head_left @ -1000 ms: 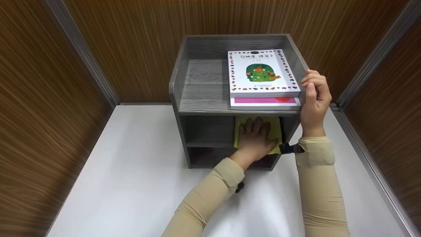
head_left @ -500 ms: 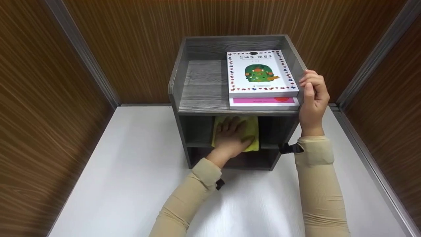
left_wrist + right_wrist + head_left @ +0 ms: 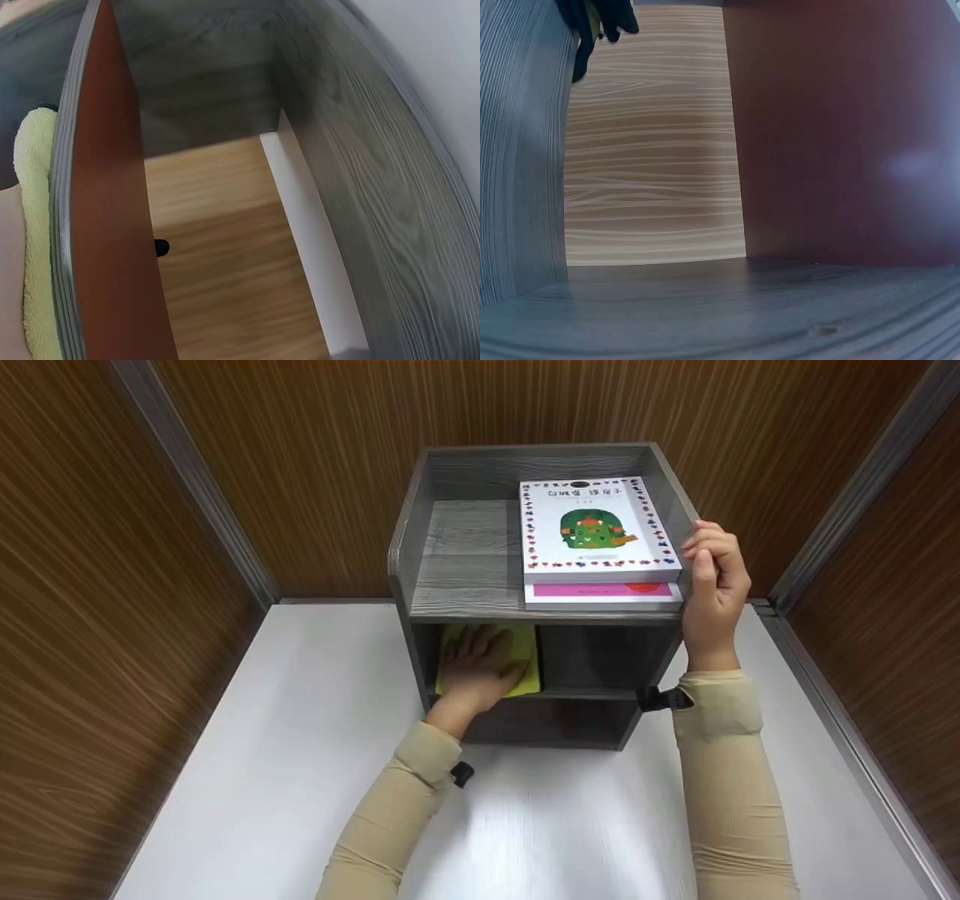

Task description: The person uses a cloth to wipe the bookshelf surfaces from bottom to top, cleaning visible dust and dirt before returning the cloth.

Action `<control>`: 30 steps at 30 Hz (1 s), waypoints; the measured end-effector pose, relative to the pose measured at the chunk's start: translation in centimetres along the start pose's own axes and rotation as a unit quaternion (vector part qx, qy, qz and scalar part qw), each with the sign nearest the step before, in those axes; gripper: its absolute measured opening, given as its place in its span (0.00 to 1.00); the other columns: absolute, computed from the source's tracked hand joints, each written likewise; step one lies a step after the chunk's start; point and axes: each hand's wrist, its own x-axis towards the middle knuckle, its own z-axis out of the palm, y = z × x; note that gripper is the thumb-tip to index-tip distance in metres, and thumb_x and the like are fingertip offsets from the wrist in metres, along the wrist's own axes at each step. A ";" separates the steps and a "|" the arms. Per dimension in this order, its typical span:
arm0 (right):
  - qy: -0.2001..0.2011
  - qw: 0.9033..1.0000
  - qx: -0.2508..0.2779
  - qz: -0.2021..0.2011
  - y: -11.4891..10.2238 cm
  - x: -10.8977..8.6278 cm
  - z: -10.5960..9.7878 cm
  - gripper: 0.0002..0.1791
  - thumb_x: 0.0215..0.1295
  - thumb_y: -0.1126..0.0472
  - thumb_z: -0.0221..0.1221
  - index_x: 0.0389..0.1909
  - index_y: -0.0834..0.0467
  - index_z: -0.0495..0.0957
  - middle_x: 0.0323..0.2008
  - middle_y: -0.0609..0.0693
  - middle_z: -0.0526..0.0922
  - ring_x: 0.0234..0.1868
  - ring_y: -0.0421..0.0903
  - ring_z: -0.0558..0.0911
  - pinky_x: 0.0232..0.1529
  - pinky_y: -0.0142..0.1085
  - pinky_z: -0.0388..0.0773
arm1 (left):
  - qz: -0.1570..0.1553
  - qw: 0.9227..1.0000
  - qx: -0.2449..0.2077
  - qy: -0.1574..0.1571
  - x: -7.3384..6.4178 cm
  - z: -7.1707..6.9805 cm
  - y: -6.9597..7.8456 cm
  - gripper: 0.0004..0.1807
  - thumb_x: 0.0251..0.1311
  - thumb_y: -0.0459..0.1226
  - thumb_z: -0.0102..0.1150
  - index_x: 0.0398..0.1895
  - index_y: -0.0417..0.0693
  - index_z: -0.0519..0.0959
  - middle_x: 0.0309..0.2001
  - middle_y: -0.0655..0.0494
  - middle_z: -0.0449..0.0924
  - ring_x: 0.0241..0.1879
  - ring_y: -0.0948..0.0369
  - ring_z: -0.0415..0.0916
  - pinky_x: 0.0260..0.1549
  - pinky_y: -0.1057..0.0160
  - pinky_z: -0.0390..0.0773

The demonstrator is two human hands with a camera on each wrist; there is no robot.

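Observation:
A grey wood-grain shelf unit [image 3: 469, 547] stands on a white tabletop. Inside its middle compartment, toward the left, my left hand [image 3: 476, 664] lies flat with fingers spread on a yellow cloth [image 3: 529, 660]. The cloth's front reaches the shelf board's front edge. In the left wrist view, the cloth [image 3: 39, 247] shows along that board at the far left, with a sliver of the hand beside it. My right hand [image 3: 716, 592] grips the top of the unit's right side panel, fingers curled over the edge. The right wrist view shows the unit's inside but none of this hand.
Two books [image 3: 596, 529] lie stacked at the right of the top shelf, close to the side panel. Below the cloth's shelf is a lower compartment [image 3: 555, 721]. Brown wood-grain walls [image 3: 330, 480] enclose the white tabletop [image 3: 247, 780].
My left hand has slid the yellow cloth from the right side of the middle shelf to the left side. The right hand keeps its grip on the side panel.

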 end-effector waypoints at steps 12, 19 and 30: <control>-0.006 1.000 -0.009 0.008 0.2 -0.2 -0.1 0.10 0.57 0.72 0.43 0.24 0.78 0.65 0.29 0.51 0.75 0.51 0.55 0.72 0.61 0.47 0.60 | 0.003 0.999 -0.038 0.018 -0.2 0.1 -1.7 0.36 0.63 0.64 0.31 0.72 0.63 0.52 0.73 0.62 0.42 0.72 0.56 0.31 0.66 0.51 0.32; -0.005 1.000 -0.016 0.014 0.2 -0.3 -0.1 0.10 0.57 0.71 0.43 0.25 0.78 0.66 0.29 0.50 0.75 0.51 0.55 0.72 0.61 0.46 0.60 | 0.004 0.999 -0.030 0.015 0.2 0.2 -1.7 0.36 0.63 0.64 0.31 0.72 0.65 0.52 0.73 0.61 0.44 0.71 0.55 0.34 0.66 0.51 0.32; 0.004 1.000 0.004 0.003 0.1 -0.1 0.2 0.09 0.56 0.74 0.42 0.23 0.78 0.65 0.28 0.52 0.74 0.49 0.56 0.72 0.61 0.47 0.60 | -0.021 0.996 -0.089 0.012 2.5 0.1 -1.4 0.35 0.62 0.64 0.30 0.72 0.70 0.47 0.73 0.59 0.42 0.71 0.51 0.32 0.66 0.48 0.33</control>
